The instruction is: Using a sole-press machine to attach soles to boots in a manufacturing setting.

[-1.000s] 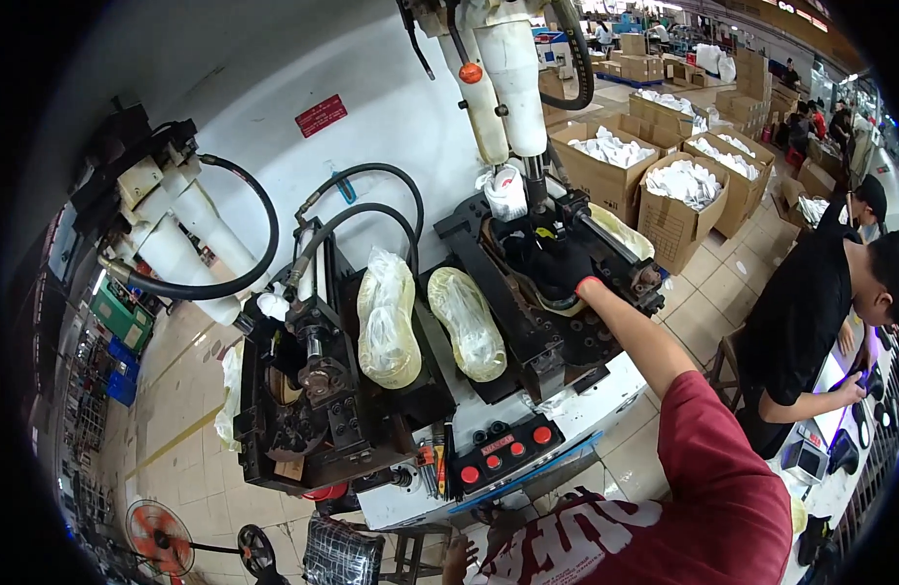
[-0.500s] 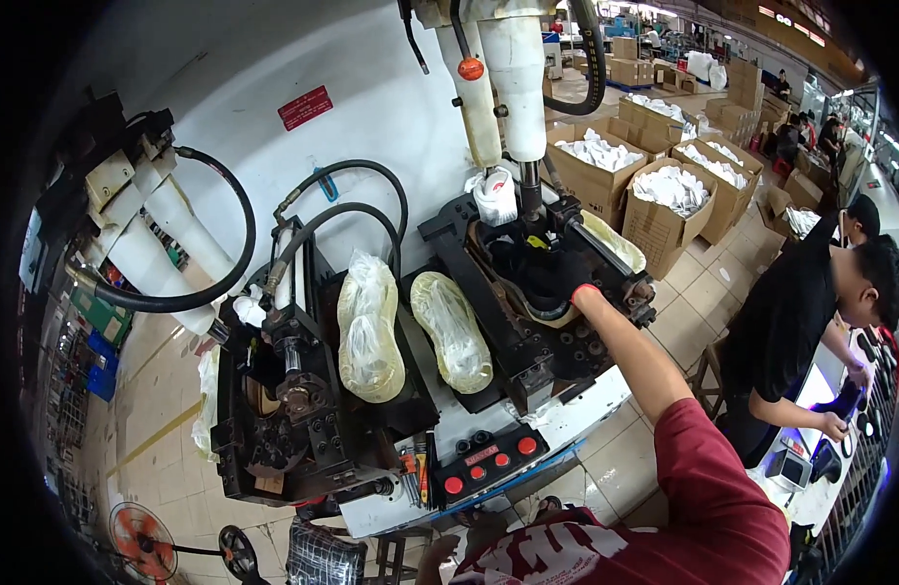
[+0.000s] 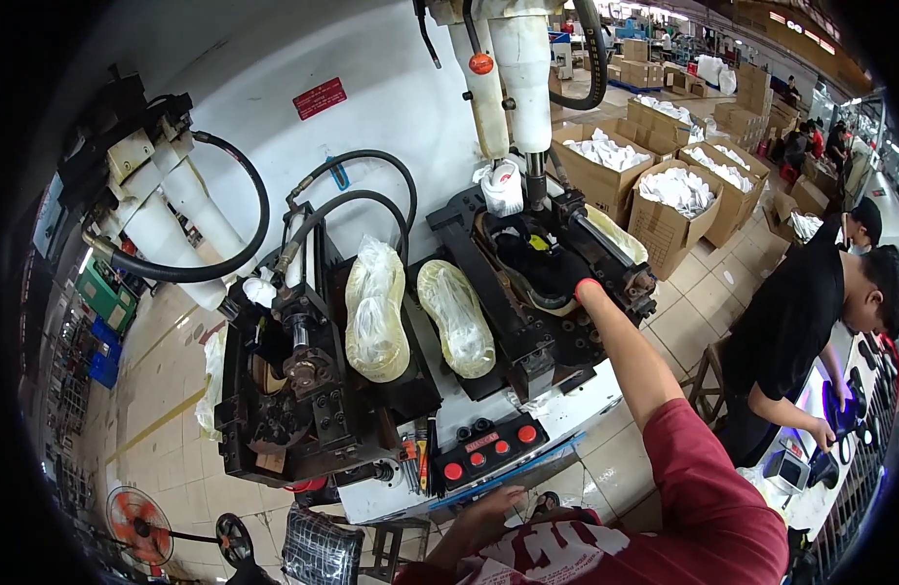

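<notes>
My right hand (image 3: 564, 273), in a black glove with a red cuff, reaches into the right-hand press and is closed on a black shoe (image 3: 516, 244) with a yellow-green patch. Black on black, the single fingers are hard to make out. The shoe lies in the press's dark cradle (image 3: 537, 314), below a metal ram (image 3: 536, 185). My left hand (image 3: 496, 502) is bare and low in front of the control box (image 3: 493, 451); its fingers are stretched out and hold nothing. Two plastic-wrapped, sole-shaped pads (image 3: 376, 322) stand between the presses.
A second press (image 3: 293, 390) with black hoses stands at the left. Screwdriver-like tools (image 3: 417, 463) lie beside the control box. Cartons of white pieces (image 3: 675, 195) fill the far right. At a bench on the right, a person in black (image 3: 781, 322) works. An orange fan (image 3: 137, 526) stands lower left.
My left hand has come up into view near the control box. My right hand stays at the shoe in the press. The whole view has shifted slightly.
</notes>
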Available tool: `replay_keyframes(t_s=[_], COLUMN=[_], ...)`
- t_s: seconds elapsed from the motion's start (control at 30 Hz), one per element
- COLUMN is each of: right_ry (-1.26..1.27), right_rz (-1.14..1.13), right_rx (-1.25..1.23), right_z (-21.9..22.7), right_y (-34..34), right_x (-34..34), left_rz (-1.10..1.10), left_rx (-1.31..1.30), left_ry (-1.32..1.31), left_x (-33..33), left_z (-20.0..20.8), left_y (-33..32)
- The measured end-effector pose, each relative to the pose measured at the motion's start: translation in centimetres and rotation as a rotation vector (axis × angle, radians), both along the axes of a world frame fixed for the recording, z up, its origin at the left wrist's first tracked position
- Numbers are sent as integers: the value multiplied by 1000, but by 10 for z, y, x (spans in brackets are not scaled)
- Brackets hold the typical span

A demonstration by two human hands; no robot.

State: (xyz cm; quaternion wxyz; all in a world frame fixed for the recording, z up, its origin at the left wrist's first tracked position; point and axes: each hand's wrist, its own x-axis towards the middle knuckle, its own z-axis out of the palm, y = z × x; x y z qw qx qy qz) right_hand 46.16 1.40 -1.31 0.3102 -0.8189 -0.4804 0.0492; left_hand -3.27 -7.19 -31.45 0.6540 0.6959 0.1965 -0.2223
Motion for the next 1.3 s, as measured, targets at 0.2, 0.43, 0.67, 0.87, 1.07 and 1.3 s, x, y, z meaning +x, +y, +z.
replay_keyframes(t_s=[0.2, 0.43, 0.67, 0.87, 1.07, 1.3], right_ry=[-87, -157, -16, -39, -73, -109], right_rz=[-48, -26, -107, -59, -97, -49], right_rx=[357, 63, -28, 18, -88, 41], right_z=[-9, -18, -8, 30, 55, 100], right_y=[15, 39, 12, 3, 10, 12], right_x=[-38, -13, -18, -17, -10, -45], left_rz=[78, 90, -130, 35, 26, 66], left_rx=[344, 804, 843, 787, 537, 341], left_ry=[-290, -318, -56, -216, -327, -386], left_x=[48, 73, 88, 91, 77, 52], left_z=[126, 177, 154, 166, 147, 122], left_y=[7, -2, -19, -18, -33, -44])
